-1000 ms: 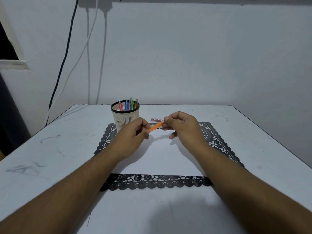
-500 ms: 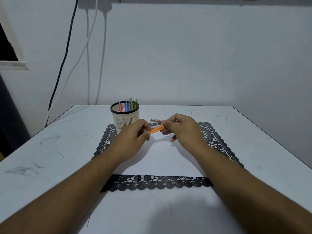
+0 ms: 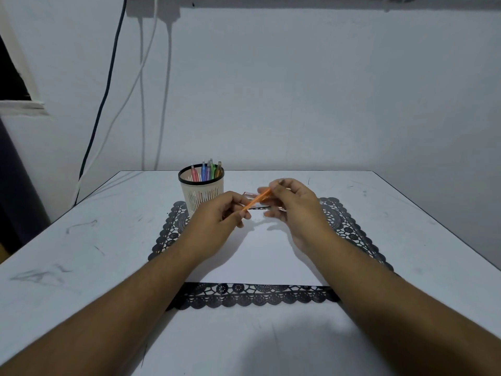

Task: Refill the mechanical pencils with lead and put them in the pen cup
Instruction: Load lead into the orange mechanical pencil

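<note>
You are holding the orange pencil [image 3: 254, 202] between both hands: left hand [image 3: 221, 217] gripping its lower end, right hand [image 3: 288, 202] pinching its top, likely mid-refill; next, cap it and drop it in the pen cup [image 3: 202, 189].

White table [image 3: 406, 240] with scuff marks, pushed against a plain pale wall [image 3: 298, 90]. Black and white cables [image 3: 141, 77] hang down at left. Dark window opening [image 3: 10, 77] far left.

Pen cup [image 3: 201, 191] stands on the mat's [image 3: 254, 297] far-left corner.
</note>
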A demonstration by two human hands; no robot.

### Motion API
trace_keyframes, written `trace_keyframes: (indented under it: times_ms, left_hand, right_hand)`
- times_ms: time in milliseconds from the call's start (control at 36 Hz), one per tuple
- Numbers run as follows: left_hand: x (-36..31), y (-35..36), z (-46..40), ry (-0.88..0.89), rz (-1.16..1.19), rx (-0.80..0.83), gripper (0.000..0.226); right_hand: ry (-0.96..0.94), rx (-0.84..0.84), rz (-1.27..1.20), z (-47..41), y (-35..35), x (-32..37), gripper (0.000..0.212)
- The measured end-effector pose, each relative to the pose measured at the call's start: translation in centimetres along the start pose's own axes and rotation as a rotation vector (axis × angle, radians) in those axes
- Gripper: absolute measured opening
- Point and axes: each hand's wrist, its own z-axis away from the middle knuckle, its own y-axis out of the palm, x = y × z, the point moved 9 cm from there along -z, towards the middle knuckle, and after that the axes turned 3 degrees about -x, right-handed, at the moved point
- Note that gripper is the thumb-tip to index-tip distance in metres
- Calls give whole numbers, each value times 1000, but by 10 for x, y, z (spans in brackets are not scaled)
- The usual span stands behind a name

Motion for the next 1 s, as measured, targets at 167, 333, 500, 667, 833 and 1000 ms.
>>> trace_keyframes:
  times_ms: [167, 333, 500, 667, 833, 1000]
  left_hand:
    - [6, 3, 2, -45, 38, -2, 11]
    - [6, 17, 5, -49, 94, 67, 7]
    - [5, 22, 6, -46, 160, 125, 13]
    - [11, 22, 5, -74, 175, 125, 8]
    - [9, 22, 6, -70, 152, 125, 5]
    - [11, 24, 5, -81, 175, 135, 6]
  right_hand:
    - [1, 22, -328, -2, 6, 11, 21]
    - [77, 133, -630, 5, 24, 13, 22]
    - [38, 202, -686, 7, 24, 24, 33]
    - [42, 226, -669, 8, 22, 25, 22]
    - [27, 259, -684, 9, 22, 26, 22]
    - [30, 278, -660, 8, 21, 26, 22]
